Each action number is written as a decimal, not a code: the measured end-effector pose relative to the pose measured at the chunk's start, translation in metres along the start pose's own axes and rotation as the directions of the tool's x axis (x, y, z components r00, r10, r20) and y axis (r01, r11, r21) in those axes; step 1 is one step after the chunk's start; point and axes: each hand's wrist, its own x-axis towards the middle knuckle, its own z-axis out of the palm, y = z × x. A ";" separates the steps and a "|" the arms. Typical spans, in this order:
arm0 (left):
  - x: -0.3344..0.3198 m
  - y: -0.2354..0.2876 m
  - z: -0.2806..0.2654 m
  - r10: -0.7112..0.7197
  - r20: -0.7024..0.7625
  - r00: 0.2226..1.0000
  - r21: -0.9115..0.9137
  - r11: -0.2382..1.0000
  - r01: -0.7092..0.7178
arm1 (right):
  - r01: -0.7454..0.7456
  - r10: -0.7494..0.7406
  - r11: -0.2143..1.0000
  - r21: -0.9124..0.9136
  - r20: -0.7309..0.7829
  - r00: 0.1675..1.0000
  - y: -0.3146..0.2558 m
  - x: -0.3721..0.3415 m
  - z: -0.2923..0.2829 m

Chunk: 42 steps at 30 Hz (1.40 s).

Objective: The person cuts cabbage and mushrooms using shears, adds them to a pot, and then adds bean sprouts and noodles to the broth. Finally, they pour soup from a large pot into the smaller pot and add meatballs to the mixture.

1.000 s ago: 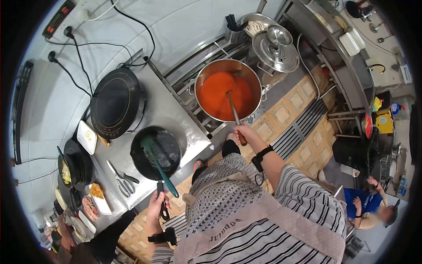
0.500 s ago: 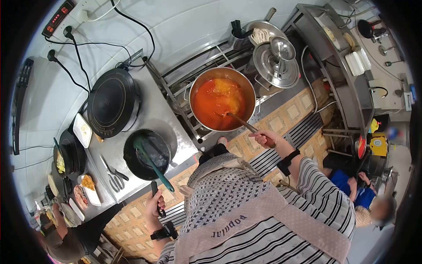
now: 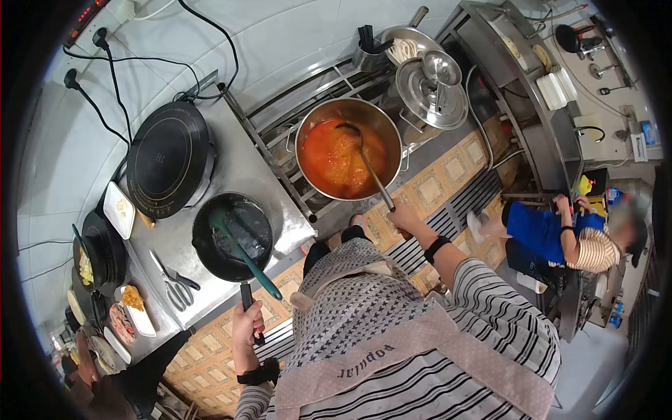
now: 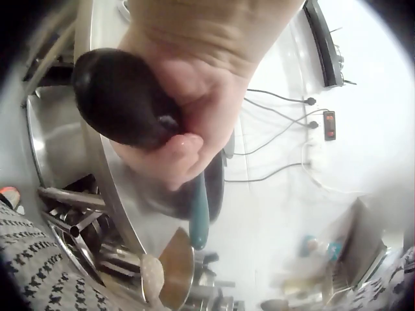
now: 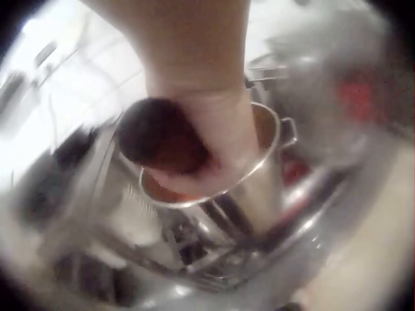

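My left hand (image 3: 247,325) grips the black handle (image 4: 120,97) of a dark frying pan (image 3: 231,236), whose body sits over the steel counter. A green spatula (image 3: 245,255) leans in the pan, its handle end sticking out over the rim toward me. With my right hand (image 3: 406,218) I hold the handle of a ladle (image 3: 371,171). Its bowl dips into orange-red soup (image 3: 329,155) in a large steel pot (image 3: 397,133) on the stove. The right wrist view is blurred and shows the dark handle end (image 5: 159,133) in my curled fingers, over the pot.
A round black induction cooker (image 3: 168,159) stands on the counter (image 3: 241,164) near kitchen scissors (image 3: 175,283), a white tray (image 3: 120,210) and food trays at left. A lidded pot (image 3: 430,101) stands right of the soup pot. Another person (image 3: 567,241) is at the right.
The ladle has swept through the soup, its bowl now toward the pot's far side. The soup turned from smooth red to mottled orange. My left hand still holds the pan.
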 end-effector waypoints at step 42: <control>0.085 -0.056 0.203 -0.087 0.298 0.951 0.349 0.937 -0.023 | -0.330 -0.154 0.724 0.606 0.607 0.779 -0.023 -0.158 -0.221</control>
